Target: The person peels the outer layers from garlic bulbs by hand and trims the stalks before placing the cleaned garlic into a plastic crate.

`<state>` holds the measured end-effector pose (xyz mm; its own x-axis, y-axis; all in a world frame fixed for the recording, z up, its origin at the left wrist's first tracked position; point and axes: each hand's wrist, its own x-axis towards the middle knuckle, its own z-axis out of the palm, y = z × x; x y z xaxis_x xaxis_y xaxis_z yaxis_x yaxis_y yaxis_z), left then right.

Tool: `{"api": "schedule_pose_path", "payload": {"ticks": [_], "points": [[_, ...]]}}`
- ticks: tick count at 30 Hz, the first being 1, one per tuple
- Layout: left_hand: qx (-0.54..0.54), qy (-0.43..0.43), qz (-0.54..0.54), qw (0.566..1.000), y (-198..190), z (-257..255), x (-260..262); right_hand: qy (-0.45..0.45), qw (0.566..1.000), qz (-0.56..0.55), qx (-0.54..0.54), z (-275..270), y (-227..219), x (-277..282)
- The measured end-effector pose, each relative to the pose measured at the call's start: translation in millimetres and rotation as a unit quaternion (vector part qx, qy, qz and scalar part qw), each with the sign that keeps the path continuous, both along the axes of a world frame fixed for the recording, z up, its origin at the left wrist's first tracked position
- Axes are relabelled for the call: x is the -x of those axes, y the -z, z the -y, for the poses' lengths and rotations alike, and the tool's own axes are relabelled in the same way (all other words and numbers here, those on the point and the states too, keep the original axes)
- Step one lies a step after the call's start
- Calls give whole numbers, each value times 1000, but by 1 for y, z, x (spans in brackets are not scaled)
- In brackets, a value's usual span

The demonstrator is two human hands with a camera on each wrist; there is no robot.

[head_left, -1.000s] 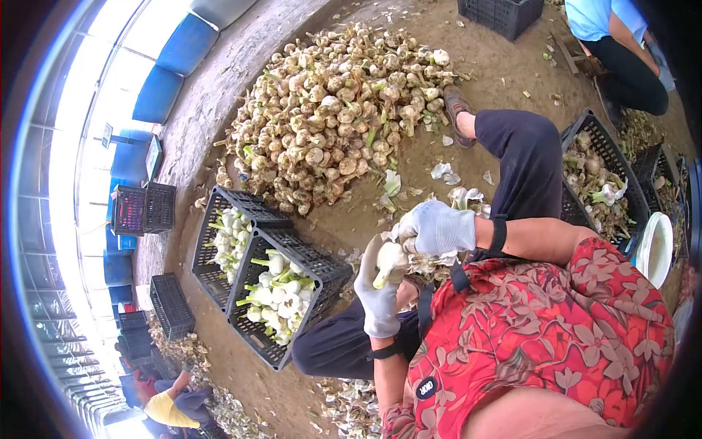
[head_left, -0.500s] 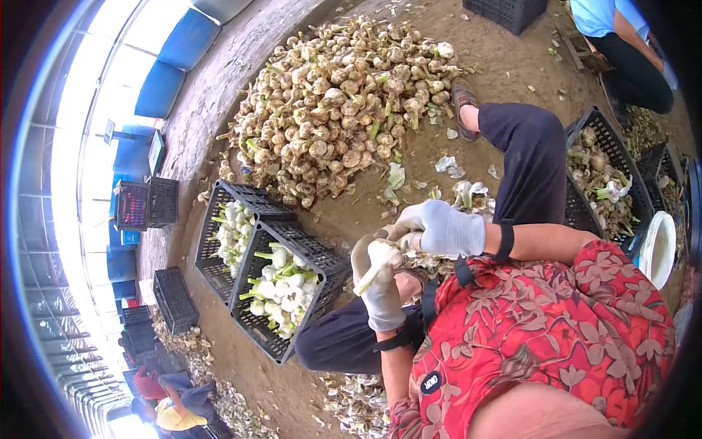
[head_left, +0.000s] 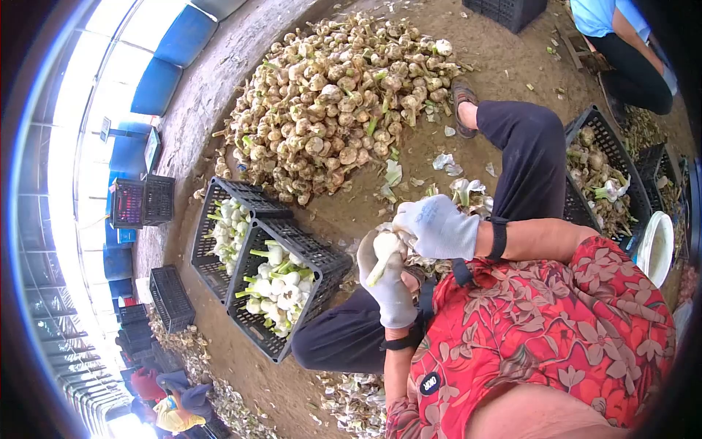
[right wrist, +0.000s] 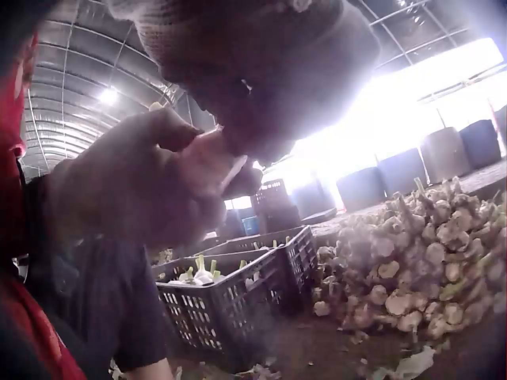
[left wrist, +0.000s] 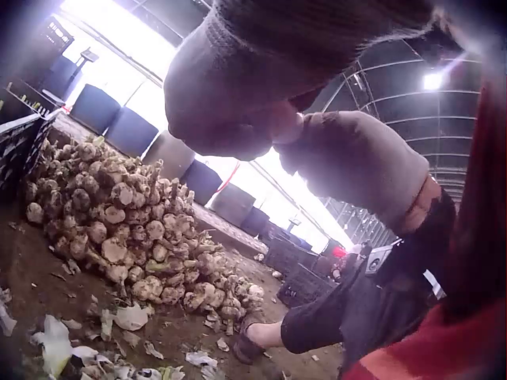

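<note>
A white garlic bulb [head_left: 385, 247] with a pale cut stem pointing down toward the wrist lies in my gloved left hand [head_left: 393, 296], whose fingers and thumb hold it. My gloved right hand [head_left: 442, 228] meets it at the bulb's upper side, with curled fingers close against the skin. In the right wrist view the garlic bulb [right wrist: 210, 162] shows dimly between the left hand [right wrist: 127, 178] and the right hand [right wrist: 269, 71]. From the left wrist, both hands overlap and the bulb is mostly hidden.
A large heap of unpeeled garlic [head_left: 329, 110] lies ahead. Two black crates of cleaned garlic [head_left: 281, 293] stand at the left knee. To the right are a black crate of garlic and scraps [head_left: 599, 175] and a white bucket [head_left: 656, 249]. Peeled skins [head_left: 358, 402] litter the ground.
The right hand's fingers have shifted around the bulb, and the bulb has turned in the left hand. Its stem swung outward, then back toward the left wrist.
</note>
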<state>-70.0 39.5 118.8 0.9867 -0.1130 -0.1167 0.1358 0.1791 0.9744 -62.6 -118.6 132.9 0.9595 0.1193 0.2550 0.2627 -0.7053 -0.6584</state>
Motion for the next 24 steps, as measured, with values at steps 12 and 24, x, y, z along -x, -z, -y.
{"api": "schedule_pose_path", "payload": {"ticks": [12, 24], "points": [[281, 43, -105, 953, -13, -9, -4, -1, 834, -296, -465, 11, -2, -16], [192, 18, -75, 978, -8, -3, 1, -49, 761, -365, -534, 1, 10, -9]]}}
